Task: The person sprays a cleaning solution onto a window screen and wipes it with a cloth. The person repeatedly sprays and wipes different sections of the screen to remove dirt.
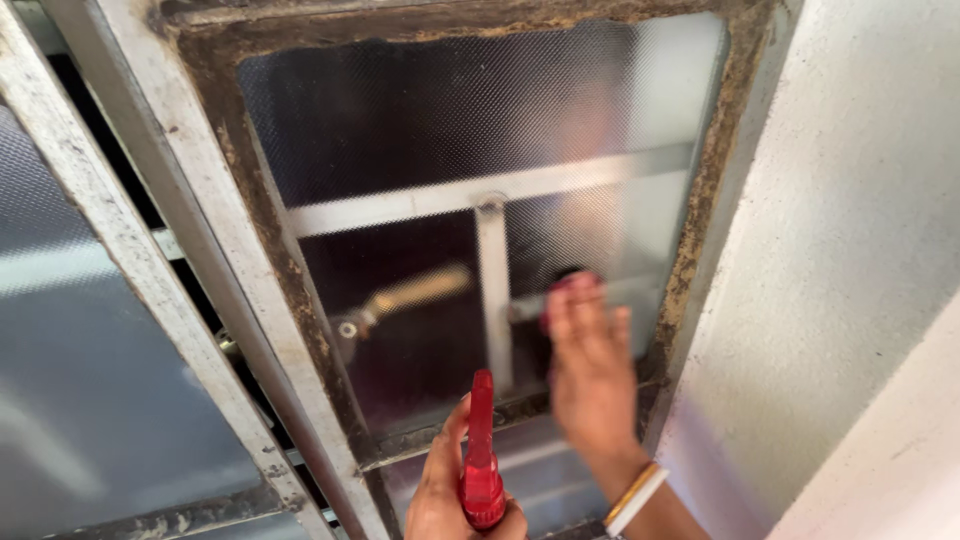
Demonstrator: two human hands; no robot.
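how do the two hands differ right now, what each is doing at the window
The left hand grips a red spray bottle and looks sharp; the right hand lies open against the frosted window pane and is blurred. The right wrist has a bangle; the left shows none. Both are low in front of the pane.

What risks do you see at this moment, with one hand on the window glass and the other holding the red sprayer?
1. The right hand presses on the textured glass pane, whose frame looks rusty and crumbling; the pane might shift, or rough edges might scratch skin.
2. The left hand holds the red spray bottle close by; spray might wet the right hand.
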